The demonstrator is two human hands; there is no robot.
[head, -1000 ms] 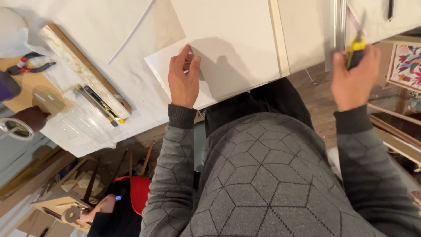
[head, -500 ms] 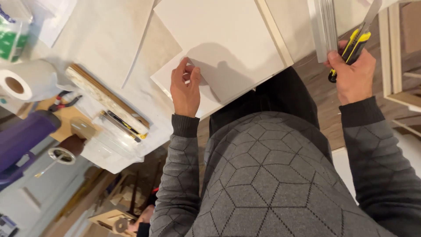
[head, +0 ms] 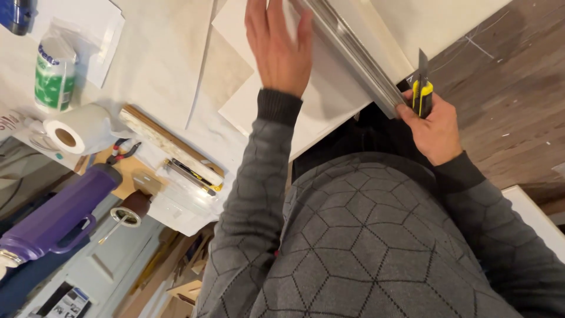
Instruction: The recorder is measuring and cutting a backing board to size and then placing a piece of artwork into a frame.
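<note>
Left hand (head: 281,44) is spread flat, palm down, near the top middle of the frame, pressing on a white board (head: 329,100) that lies on the counter (head: 159,65) and sticks out over its edge. Just right of that hand a long metal straightedge (head: 353,50) runs diagonally across the board from the top of the frame down toward the right. Right hand (head: 432,126) is at the lower end of it, right of center, fist wrapped around a yellow and black utility knife (head: 422,94) with the blade out and pointing up, sitting right against the end of the straightedge. Over on the left of the frame there's a paper towel roll (head: 73,129), a green and white canister (head: 54,73), a purple bottle (head: 56,215) at the lower left, and a wooden block (head: 170,144) lying diagonally. Dark wood floor (head: 512,94) shows on the right side.
</note>
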